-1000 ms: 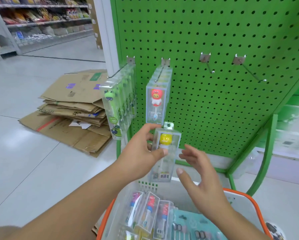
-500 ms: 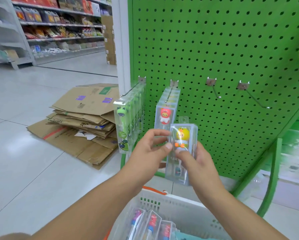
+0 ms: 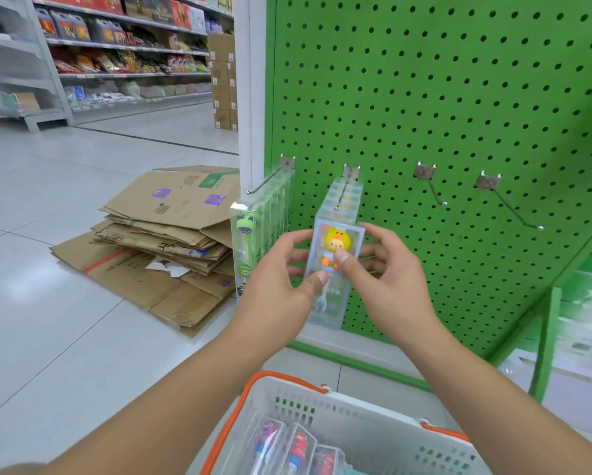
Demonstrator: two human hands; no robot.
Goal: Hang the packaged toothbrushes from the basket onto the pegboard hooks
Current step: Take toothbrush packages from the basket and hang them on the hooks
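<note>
Both hands hold a clear packaged toothbrush with a yellow duck figure (image 3: 335, 241) upright in front of the green pegboard (image 3: 441, 97). My left hand (image 3: 280, 275) pinches its left side and my right hand (image 3: 387, 279) pinches its right side, thumb on the front. It hangs just below the tip of the second hook (image 3: 342, 193), which carries several clear packs. The leftmost hook (image 3: 267, 180) bears green frog toothbrush packs (image 3: 250, 248). Two bare hooks (image 3: 431, 186) (image 3: 507, 204) stick out to the right. The white basket with orange handles (image 3: 356, 419) below holds more packs (image 3: 298, 447).
Flattened cardboard boxes (image 3: 157, 241) are piled on the tiled floor to the left of the pegboard stand. A white post (image 3: 250, 97) borders the board's left edge. Stocked shop shelves (image 3: 116, 56) line the far aisle. A green frame tube (image 3: 548, 337) runs down at the right.
The duck pack went from my left hand alone to both hands and rose from above the basket to just under the second hook. The view tilted up.
</note>
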